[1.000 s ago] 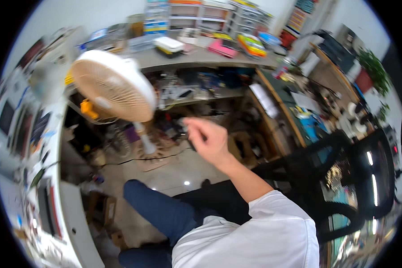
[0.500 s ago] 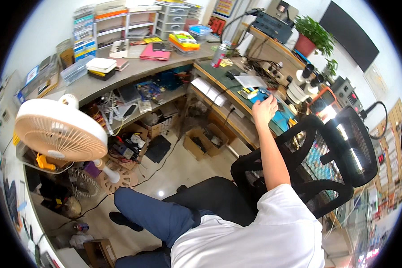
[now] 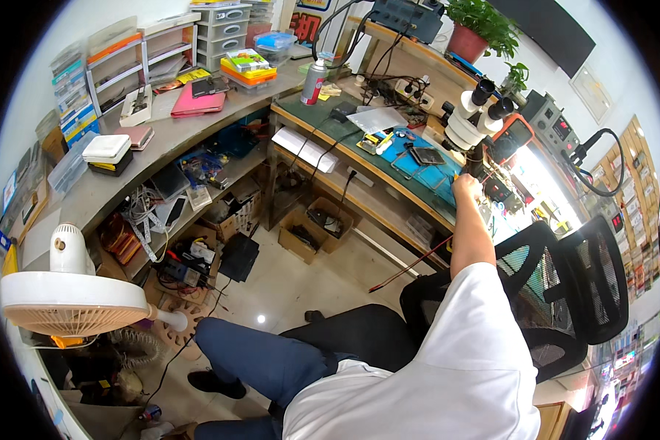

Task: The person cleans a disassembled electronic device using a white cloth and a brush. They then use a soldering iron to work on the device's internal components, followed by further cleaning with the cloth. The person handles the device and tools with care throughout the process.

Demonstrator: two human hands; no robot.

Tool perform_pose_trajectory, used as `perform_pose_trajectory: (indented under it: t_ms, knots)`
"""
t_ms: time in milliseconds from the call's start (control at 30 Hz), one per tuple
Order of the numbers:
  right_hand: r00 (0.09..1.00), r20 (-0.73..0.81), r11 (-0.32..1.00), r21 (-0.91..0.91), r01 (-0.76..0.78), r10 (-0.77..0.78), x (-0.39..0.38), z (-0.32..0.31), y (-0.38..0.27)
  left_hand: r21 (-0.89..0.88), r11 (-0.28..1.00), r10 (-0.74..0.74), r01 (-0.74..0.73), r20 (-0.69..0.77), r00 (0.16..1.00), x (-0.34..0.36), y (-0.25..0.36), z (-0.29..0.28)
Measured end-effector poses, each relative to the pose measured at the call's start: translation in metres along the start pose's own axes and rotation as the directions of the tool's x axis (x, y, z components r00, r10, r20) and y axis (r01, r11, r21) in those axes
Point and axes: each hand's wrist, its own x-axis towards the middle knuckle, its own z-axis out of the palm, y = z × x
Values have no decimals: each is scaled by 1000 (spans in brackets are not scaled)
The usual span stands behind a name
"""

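My right arm reaches forward to the workbench. At the right end of a blue work mat (image 3: 441,188) is my right hand (image 3: 468,189), its fingers curled closed. What they hold, if anything, is too small to make out. Left of the hand, a dark flat phone-like device (image 3: 427,156) lies on the mat beside a thin metal frame. A thin red cord (image 3: 411,265) slants down past the bench edge below my forearm. Just beyond my hand stand a white microscope (image 3: 473,121) and an orange-framed meter (image 3: 515,136). My left hand is out of view.
A black mesh chair (image 3: 535,293) stands close to my right arm. On the left are a white fan (image 3: 73,301) and a grey side bench (image 3: 158,136) with boxes and papers. A spray can (image 3: 314,82) and tangled cables sit farther back; cardboard boxes (image 3: 301,233) lie underneath.
My right hand has moved from over the phone-like device to the right end of the mat, uncovering the device. The red cord now shows. The view has shifted to the right.
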Motion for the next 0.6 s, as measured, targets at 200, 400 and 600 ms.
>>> perform_pose_trajectory:
  t_ms: [200,400,600]
  knots:
    - [963,104,939,-222,264,-247,37,16,0,36,999,-21,20,23,1000,4,1,-1]
    - [888,254,866,-237,440,-382,54,15,13,51,998,-39,37,42,998,5,0,-1]
    - [908,195,852,-317,416,-371,57,12,13,54,997,-60,58,43,997,2,-11,0]
